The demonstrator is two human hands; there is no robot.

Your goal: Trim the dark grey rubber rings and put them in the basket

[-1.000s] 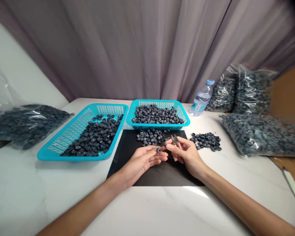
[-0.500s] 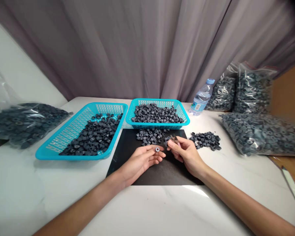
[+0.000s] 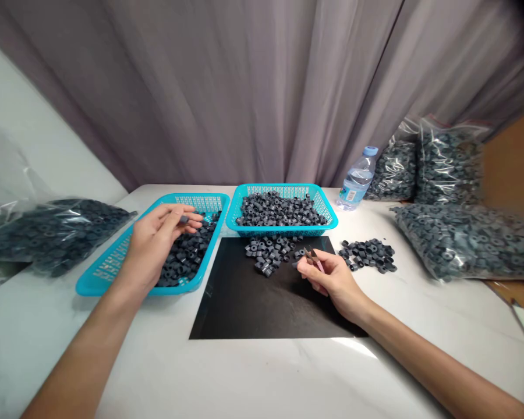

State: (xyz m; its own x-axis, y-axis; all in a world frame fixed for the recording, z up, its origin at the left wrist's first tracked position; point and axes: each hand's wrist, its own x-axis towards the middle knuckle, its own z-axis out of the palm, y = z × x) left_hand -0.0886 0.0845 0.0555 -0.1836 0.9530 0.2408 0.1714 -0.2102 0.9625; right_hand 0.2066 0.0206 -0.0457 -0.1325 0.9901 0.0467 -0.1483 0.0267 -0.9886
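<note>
Over the left blue basket (image 3: 109,289), my left hand (image 3: 155,238) pinches a small grey plastic ring (image 3: 183,219) between thumb and fingers. My right hand (image 3: 332,279) is closed around small pointed snips (image 3: 317,260) with a pinkish handle, blades upward, above the black mat (image 3: 244,308). A dark grey piece (image 3: 296,263) shows at the right fingertips; whether they grip it is unclear. Loose grey rings (image 3: 268,256) lie in a pile at the mat's back edge. Many similar rings (image 3: 186,256) fill part of the left basket, partly hidden by my left hand.
A second blue basket (image 3: 283,233) full of grey rings stands behind the mat. To its right are a water bottle (image 3: 357,180) and a loose ring pile (image 3: 369,254). Plastic bags of rings lie at the right (image 3: 467,241) and left (image 3: 65,233).
My left hand has moved left from above the mat to over the left basket, carrying the ring. My right hand stays near the same place with the snips. The view has tilted slightly up.
</note>
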